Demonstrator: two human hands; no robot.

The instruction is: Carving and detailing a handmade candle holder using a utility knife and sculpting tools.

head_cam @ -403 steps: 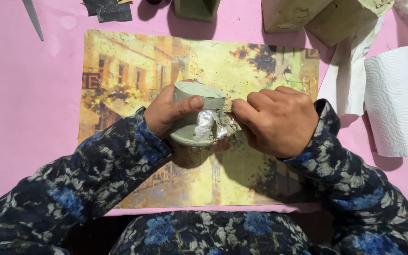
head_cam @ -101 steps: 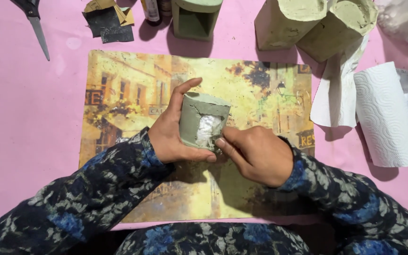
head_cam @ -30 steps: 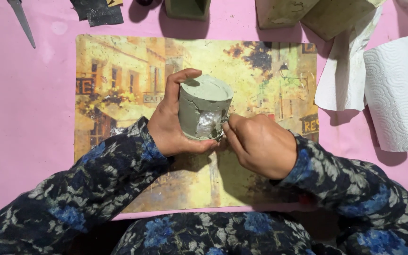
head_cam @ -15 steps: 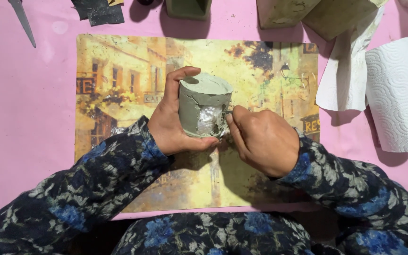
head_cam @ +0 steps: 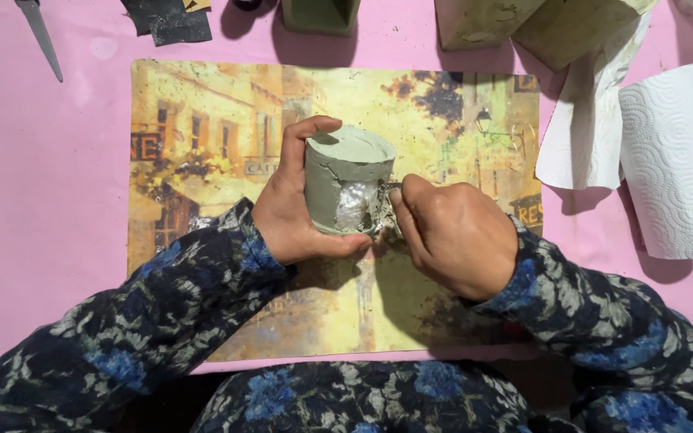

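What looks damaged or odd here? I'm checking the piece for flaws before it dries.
The grey-green round pot held by the left hand has a rough pale, silvery patch on its side, edged with ragged bits. The right hand has its fingertips at that patch. Nothing else stands out.

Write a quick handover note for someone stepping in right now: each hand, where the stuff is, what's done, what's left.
Left hand: wrapped around the grey-green cup-shaped piece, holding it over the printed placemat.
Right hand: fingertips pinched at the silvery patch on the cup's side.
Nearby: paper towel roll at right, similar grey-green pieces at the top edge, scissors top left.
Done: much of the cup looks coated grey-green.
Left: the silvery patch remains uncovered.
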